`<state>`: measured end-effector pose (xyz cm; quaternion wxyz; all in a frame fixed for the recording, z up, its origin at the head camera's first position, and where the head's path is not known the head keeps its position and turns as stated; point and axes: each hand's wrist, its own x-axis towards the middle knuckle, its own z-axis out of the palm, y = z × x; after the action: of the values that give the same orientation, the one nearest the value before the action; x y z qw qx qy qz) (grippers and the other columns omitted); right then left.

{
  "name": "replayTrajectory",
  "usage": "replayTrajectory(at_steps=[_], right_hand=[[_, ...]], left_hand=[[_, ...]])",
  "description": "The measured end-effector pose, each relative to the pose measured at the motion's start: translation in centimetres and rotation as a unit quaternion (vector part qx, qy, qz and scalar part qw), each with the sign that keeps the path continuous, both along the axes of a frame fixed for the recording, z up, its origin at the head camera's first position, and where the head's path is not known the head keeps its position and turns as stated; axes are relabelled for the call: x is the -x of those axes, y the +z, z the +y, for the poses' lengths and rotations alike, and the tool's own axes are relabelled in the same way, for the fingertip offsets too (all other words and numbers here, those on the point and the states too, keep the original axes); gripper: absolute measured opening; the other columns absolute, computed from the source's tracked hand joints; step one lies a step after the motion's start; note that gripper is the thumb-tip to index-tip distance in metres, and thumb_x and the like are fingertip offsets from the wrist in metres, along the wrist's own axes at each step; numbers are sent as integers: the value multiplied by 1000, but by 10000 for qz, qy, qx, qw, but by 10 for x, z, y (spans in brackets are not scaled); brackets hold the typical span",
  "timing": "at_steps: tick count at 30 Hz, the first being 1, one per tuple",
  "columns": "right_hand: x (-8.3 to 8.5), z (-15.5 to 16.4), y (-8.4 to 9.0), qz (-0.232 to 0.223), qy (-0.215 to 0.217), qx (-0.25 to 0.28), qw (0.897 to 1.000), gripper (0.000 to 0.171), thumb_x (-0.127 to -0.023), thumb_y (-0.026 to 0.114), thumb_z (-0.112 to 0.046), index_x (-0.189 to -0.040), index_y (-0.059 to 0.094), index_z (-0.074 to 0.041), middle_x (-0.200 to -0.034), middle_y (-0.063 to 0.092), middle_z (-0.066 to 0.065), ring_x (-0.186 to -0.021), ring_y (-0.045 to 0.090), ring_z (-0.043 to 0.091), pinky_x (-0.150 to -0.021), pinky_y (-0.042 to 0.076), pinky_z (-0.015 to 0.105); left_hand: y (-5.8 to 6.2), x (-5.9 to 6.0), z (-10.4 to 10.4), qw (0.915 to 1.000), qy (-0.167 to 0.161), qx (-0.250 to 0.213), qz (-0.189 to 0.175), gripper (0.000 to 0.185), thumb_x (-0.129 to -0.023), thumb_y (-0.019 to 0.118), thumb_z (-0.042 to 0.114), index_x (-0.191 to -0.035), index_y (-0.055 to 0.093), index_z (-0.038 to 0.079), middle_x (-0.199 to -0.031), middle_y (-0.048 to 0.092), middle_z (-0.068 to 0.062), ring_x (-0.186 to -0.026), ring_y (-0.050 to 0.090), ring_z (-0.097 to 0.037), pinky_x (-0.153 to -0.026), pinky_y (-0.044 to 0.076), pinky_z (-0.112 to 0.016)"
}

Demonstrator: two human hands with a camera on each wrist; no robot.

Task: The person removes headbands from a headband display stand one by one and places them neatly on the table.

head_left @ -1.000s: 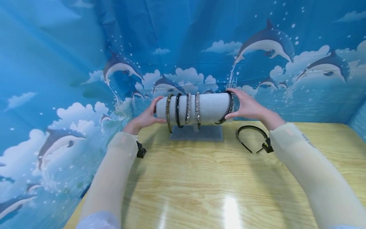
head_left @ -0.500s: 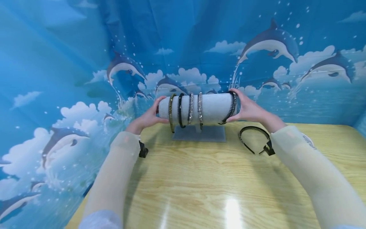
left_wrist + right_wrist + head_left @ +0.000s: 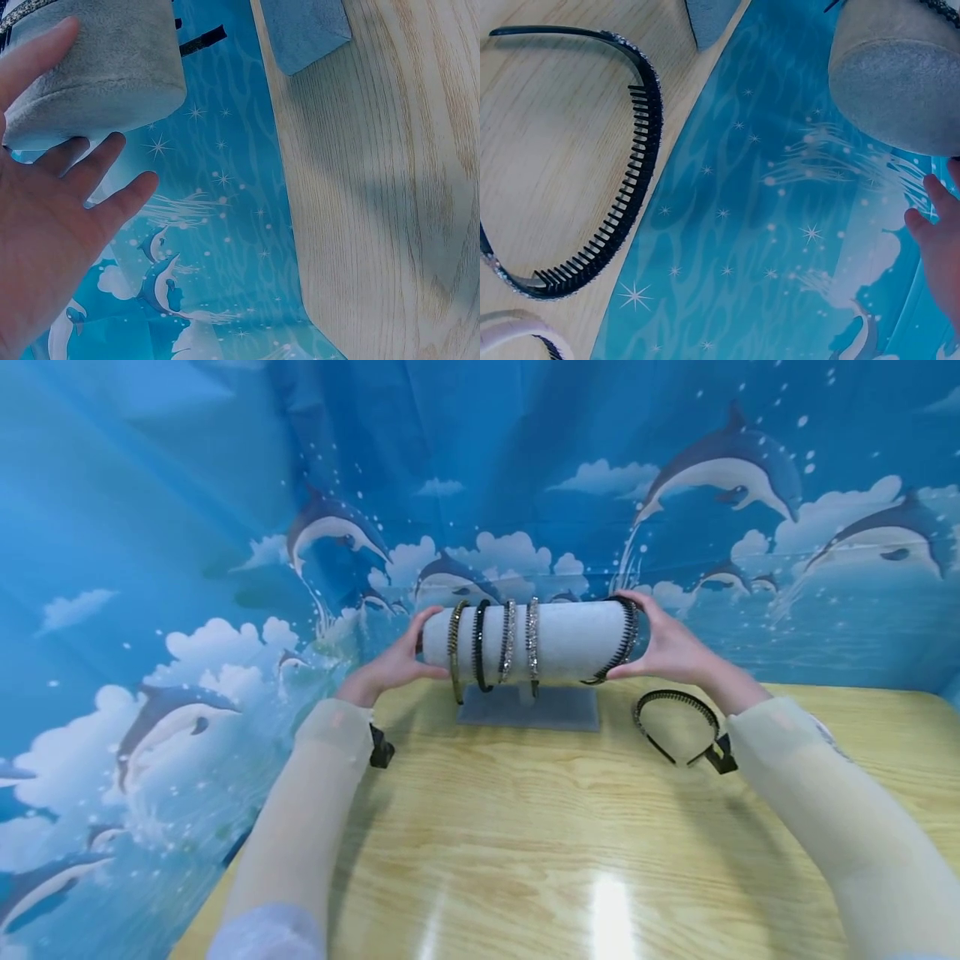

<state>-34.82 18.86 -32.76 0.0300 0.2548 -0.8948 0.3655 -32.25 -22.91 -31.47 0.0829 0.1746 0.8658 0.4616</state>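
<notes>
We see both hands at the ends of a grey velvet roll that lies horizontally on a post above a flat grey base, near the back edge of the wooden bench. Our left hand cups the left end of the roll: in the left wrist view its fingers are spread and fairly straight, the thumb along the side of the roll and the others just under its end face, so it rests there without clenching. Our right hand sits at the right end, fingers over the top and thumb beneath, pinching a black toothed headband that hangs tilted around that end of the roll. Four more headbands ring the left half of the roll: a bronze one, a black one and two jewelled ones, close together. Another black toothed headband lies flat on the bench to the right of the base, just beside our right sleeve; the right wrist view shows its comb teeth and a sparkly strip along its outer edge. A blue dolphin-print backdrop stands behind the bench and along its left side.
</notes>
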Motion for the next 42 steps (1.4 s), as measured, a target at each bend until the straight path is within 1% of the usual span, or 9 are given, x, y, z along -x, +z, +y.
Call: replayTrajectory(at_steps=[3,7,13,16,19,28,33,37,42], right_hand=[[-1,3,1,-29,-1,-34,10000,128,-63,93,-32,-157,7,-23,-156,14,25,-134,25,54,-97,25,72],[-2,6,1,-23,46,-54,10000,127,-64,93,-29,-157,6,-24,-158,9,22,-135,23,54,-97,24,72],[0,9,5,-145,133,-223,9996,128,-64,93,-28,-157,7,-21,-157,12,24,-132,26,55,-96,27,72],[2,9,10,-207,202,-358,9989,127,-64,93,-32,-157,8,-19,-156,14,25,-132,28,53,-96,29,71],[3,10,13,-221,207,-469,9984,127,-64,92,-36,-157,8,-19,-156,15,25,-132,28,52,-97,29,70],[-6,29,2,-397,-169,-408,9982,129,-66,91,-39,-157,2,-21,-157,11,26,-134,23,53,-98,25,71],[-11,41,-5,-414,-268,-279,9984,125,-69,89,-39,-157,2,-20,-158,10,24,-137,20,50,-99,24,69],[-17,50,-9,-445,-372,-171,9982,121,-71,88,-37,-157,4,-21,-156,12,27,-138,19,48,-98,25,69],[-27,62,-8,-368,-575,-126,9976,119,-70,88,-38,-157,8,-20,-155,14,27,-137,20,50,-96,26,71]], left_hand=[[2,0,0,10000,27,-29,-13,97,-87,71,-1,-154,9,32,-149,25,-13,-128,38,-33,-95,42,-49],[3,0,1,9999,82,-45,-48,97,-87,71,-1,-155,9,29,-150,24,-13,-128,38,-33,-94,42,-49],[1,0,1,10000,-3,-75,-32,97,-87,70,-1,-155,7,25,-150,24,-15,-128,38,-34,-95,42,-49],[0,-1,0,10000,-18,-55,-41,97,-88,70,-1,-156,6,25,-149,24,-16,-127,38,-35,-95,41,-50],[-1,-3,-2,9999,55,-49,-74,97,-88,70,-1,-155,6,26,-147,25,-16,-126,38,-34,-95,41,-50],[-1,1,0,10000,-31,-79,-43,97,-88,70,0,-156,5,25,-147,25,-16,-128,37,-35,-97,39,-50],[1,1,1,10000,-57,-67,-42,97,-88,70,0,-156,5,24,-146,25,-17,-127,37,-35,-97,39,-51],[1,0,0,10000,-18,3,-53,97,-88,70,2,-156,6,27,-147,25,-17,-128,37,-35,-97,39,-51],[2,-2,1,9999,77,4,-150,96,-88,71,3,-155,7,32,-150,23,-14,-130,36,-35,-97,40,-52]])
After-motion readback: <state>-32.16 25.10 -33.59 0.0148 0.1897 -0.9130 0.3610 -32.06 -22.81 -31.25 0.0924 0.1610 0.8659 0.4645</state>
